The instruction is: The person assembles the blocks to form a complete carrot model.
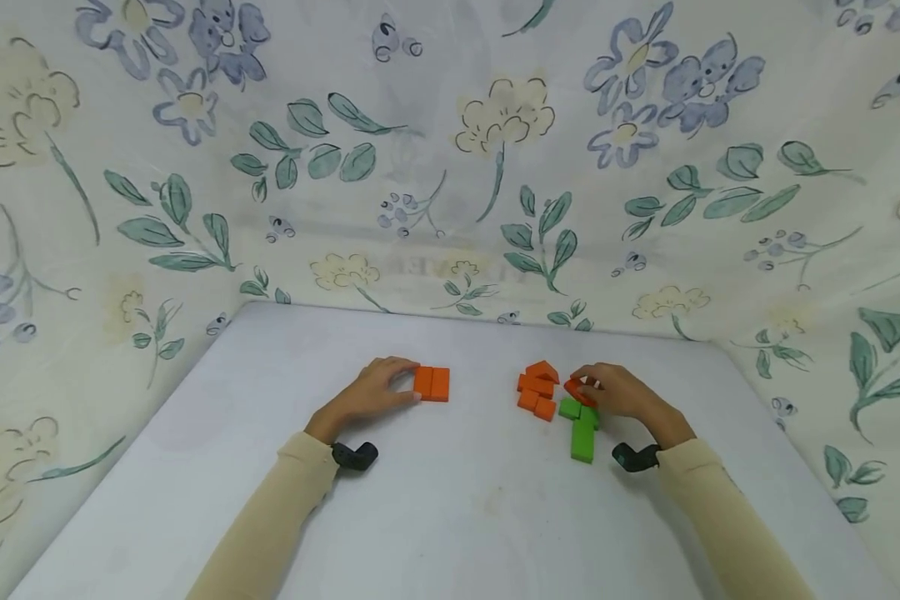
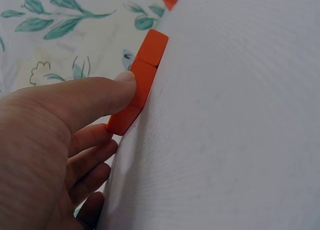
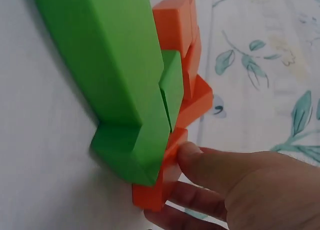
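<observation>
In the head view, two orange rectangular blocks [image 1: 440, 384] lie side by side, flush against each other, at the left of the table. My left hand [image 1: 375, 388] holds the left one between thumb and index finger; the left wrist view shows the thumb pressed on the orange block [image 2: 145, 78]. On the right, my right hand [image 1: 617, 389] pinches an orange block [image 1: 579, 392] just beyond a group of green blocks [image 1: 582, 440]. The right wrist view has that pinched block [image 3: 171, 172] touching or close against the green pieces, its far side hidden by the fingers.
Several other orange blocks [image 1: 536, 390], one of them a triangle [image 1: 543, 372], cluster left of the right hand. The white table [image 1: 450, 517] backs onto a floral cloth wall [image 1: 420, 208], which also rises at both sides.
</observation>
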`<state>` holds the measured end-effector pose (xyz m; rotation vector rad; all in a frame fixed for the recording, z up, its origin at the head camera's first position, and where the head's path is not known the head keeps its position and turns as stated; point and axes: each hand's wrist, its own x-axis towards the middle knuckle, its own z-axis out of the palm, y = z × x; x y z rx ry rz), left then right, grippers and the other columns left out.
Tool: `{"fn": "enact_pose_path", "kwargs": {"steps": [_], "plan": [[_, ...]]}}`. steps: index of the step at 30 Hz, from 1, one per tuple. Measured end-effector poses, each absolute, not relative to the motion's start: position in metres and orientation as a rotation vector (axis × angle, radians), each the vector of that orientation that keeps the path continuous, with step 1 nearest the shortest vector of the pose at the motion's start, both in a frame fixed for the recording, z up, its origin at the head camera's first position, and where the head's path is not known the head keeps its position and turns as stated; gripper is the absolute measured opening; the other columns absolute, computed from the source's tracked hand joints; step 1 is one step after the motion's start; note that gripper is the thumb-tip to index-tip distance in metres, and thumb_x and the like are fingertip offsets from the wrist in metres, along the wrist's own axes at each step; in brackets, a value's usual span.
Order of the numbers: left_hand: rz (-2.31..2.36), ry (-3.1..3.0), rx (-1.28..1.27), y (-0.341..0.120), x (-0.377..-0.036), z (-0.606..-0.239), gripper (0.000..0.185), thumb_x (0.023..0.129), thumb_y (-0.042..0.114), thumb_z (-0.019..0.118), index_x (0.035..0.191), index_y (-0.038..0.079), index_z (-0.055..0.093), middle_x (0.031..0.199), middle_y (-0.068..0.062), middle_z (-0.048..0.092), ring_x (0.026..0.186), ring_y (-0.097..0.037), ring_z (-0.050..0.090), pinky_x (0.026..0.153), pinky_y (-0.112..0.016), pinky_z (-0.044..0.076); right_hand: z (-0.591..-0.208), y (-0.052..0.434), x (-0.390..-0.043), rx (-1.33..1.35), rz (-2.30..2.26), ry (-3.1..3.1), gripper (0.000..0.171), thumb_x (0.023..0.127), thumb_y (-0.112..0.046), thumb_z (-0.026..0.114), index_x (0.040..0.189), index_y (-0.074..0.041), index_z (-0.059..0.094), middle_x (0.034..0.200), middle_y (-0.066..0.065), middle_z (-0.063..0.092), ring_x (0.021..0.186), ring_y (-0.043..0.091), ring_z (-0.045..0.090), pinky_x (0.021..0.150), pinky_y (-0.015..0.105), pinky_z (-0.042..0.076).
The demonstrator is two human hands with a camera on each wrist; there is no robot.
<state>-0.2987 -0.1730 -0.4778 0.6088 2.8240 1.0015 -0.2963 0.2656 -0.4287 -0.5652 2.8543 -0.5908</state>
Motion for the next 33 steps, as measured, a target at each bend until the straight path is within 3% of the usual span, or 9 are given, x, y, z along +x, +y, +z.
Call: {"fn": "enact_pose_path", "kwargs": {"steps": [8, 13, 18, 33], "plan": [[1.02, 2.802, 0.604, -0.171, -0.298, -0.478, 0.061, 0.091, 0.04, 0.071, 0.144, 0.016, 0.053, 0.151, -0.009, 0.049, 0.142, -0.033, 0.038, 0.117, -0.058, 0.03, -0.425, 0.292, -0.293, -0.533, -0.636, 2.775, 0.036, 0.104, -0.014, 0.051, 0.134, 0.004, 0.057, 0.127, 0.022, 0.063, 0.11, 0.033, 0.059, 0.098, 0.055, 0.051], [0.999, 2.828, 0.617, -0.17, -0.297, -0.476, 0.06, 0.091, 0.039, 0.071, 0.144, 0.015, 0.053, 0.15, -0.01, 0.05, 0.14, -0.033, 0.039, 0.116, -0.057, 0.03, -0.426, 0.306, -0.298, -0.468, -0.719, 2.651, 0.052, 0.1, -0.03, 0.06, 0.143, -0.001, 0.051, 0.131, 0.02, 0.058, 0.11, 0.03, 0.057, 0.09, 0.042, 0.055], [1.001, 2.832, 0.613, -0.171, -0.296, -0.474, 0.06, 0.091, 0.038, 0.071, 0.144, 0.015, 0.053, 0.15, -0.01, 0.05, 0.14, -0.033, 0.04, 0.116, -0.057, 0.031, -0.432, 0.313, -0.301, -0.427, -0.826, 2.612, 0.06, 0.094, -0.032, 0.068, 0.145, -0.007, 0.049, 0.137, 0.017, 0.054, 0.111, 0.027, 0.055, 0.085, 0.033, 0.052], [1.003, 2.826, 0.601, -0.171, -0.3, -0.478, 0.06, 0.091, 0.039, 0.071, 0.144, 0.017, 0.053, 0.15, -0.009, 0.05, 0.141, -0.032, 0.039, 0.116, -0.057, 0.031, -0.45, 0.311, -0.3, -0.434, -0.826, 2.744, 0.072, 0.091, -0.037, 0.071, 0.149, -0.004, 0.043, 0.136, 0.02, 0.05, 0.105, 0.026, 0.051, 0.081, 0.033, 0.047]]}}
